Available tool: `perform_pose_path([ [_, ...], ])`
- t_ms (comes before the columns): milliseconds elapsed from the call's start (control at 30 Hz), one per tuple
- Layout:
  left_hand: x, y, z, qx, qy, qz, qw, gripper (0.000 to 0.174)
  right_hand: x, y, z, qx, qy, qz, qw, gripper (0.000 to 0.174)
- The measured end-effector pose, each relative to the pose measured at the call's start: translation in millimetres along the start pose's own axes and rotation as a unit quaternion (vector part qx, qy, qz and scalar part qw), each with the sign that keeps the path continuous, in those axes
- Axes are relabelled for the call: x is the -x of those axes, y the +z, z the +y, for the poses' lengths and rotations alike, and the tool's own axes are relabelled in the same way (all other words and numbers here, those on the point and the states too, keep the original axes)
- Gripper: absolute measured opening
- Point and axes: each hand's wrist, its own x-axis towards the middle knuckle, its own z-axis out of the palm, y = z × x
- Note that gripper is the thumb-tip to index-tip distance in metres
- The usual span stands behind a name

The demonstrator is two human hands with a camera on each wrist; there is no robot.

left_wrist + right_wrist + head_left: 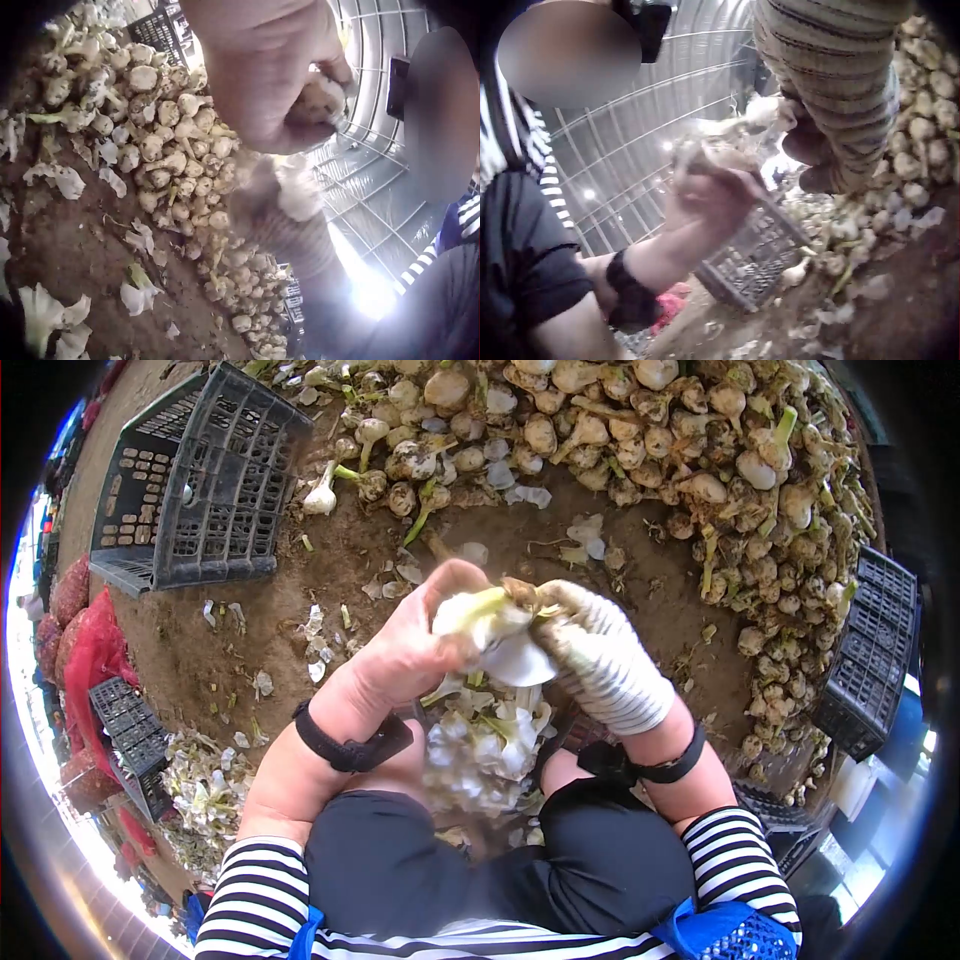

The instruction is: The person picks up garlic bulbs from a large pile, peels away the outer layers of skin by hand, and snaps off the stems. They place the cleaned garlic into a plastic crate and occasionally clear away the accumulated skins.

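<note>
The bare left hand (415,635) grips a garlic bulb (470,615) with a pale green stem, in front of the body in the head view. Close against it, the gloved right hand (600,655) pinches white peel (518,663) and a brown dry piece at the bulb's side. In the left wrist view the left hand (262,71) curls its fingers round the bulb (319,97). The right wrist view shows the striped glove (832,82) with fingertips curled at white peel (765,111); the left hand (709,199) is blurred there.
A large pile of garlic (640,435) spreads across the back and right. A black crate (225,485) lies tilted at the back left, and another crate (868,650) stands at the right. Loose peels (485,750) are heaped between the knees. Red net sacks (90,660) lie at the left.
</note>
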Motion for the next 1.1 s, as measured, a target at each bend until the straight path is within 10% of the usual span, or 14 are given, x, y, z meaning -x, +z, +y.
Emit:
perform_pose_path([
  [133,11,-10,10,0.178,0.030,-0.196,0.964,0.066,-8,-48,-8,-0.055,-0.079,-0.002,0.995,0.042],
  [200,17,-1,16,0.147,0.011,-0.050,0.988,0.066,-8,-50,-7,0.190,-0.039,0.140,0.971,0.043],
  [267,5,-1,6,0.102,0.061,-0.013,0.993,0.063,-12,-50,-2,0.696,-0.241,0.159,0.657,0.043],
  [300,1,-1,3,0.079,0.076,0.001,0.994,0.063,-15,-45,-1,0.701,-0.285,0.179,0.629,0.046],
  [400,-1,4,-4,0.008,0.086,0.028,0.996,0.062,-12,-10,-17,0.581,-0.124,0.130,0.794,0.041],
  [467,-2,2,-7,-0.088,0.088,0.033,0.992,0.063,-15,-4,-3,0.538,-0.214,0.073,0.812,0.029],
  [533,1,1,-5,-0.062,0.053,0.019,0.997,0.058,-11,1,-1,0.213,-0.038,0.059,0.975,0.019],
  [767,9,1,-1,0.071,0.084,-0.050,0.993,0.042,-7,-12,-7,-0.109,-0.007,0.017,0.994,0.031],
  [800,7,2,3,-0.106,0.157,-0.037,0.981,0.043,-5,-13,-10,-0.109,-0.007,0.016,0.994,0.031],
  [1000,-5,-29,1,0.100,0.078,0.151,0.980,0.041,1,-23,-11,0.084,0.040,-0.012,0.996,0.022],
  [1033,-4,-24,2,0.096,0.113,0.129,0.981,0.038,-5,-25,-6,0.413,-0.036,-0.004,0.910,0.019],
  [1067,-3,-18,4,0.095,0.113,0.128,0.981,0.038,-11,-30,3,0.693,-0.106,0.007,0.713,0.018],
  [1100,-2,-11,5,0.051,0.143,0.125,0.981,0.037,-18,-39,25,0.739,-0.205,0.112,0.632,0.021],
])
